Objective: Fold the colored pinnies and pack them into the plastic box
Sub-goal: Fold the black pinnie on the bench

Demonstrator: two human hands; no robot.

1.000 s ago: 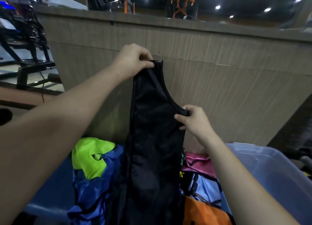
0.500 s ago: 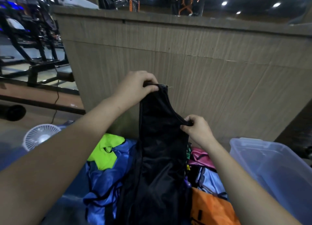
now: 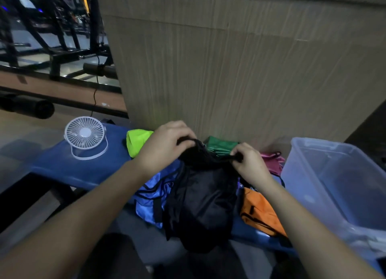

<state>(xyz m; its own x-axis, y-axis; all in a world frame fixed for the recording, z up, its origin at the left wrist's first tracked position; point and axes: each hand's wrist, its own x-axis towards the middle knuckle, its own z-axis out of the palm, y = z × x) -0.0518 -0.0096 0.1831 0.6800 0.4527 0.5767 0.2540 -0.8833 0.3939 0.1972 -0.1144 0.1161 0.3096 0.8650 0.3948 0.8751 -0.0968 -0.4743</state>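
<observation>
Black fabric of one pinny (image 3: 200, 203) lies bunched atop a heap of five others on a blue bench (image 3: 69, 165): one lime (image 3: 136, 140), one blue (image 3: 152, 197), one green (image 3: 221, 146), one pink (image 3: 273, 161) and one orange (image 3: 259, 211). One clear plastic box (image 3: 334, 186) sits just right of the heap. Both arms reach forward, the left hand (image 3: 165, 145) and right hand (image 3: 248, 161) each pinching the black pinny's top edge with curled fingers.

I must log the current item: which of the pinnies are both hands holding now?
The black pinny: left hand and right hand pinch its top edge; the others lie untouched on the bench.
</observation>
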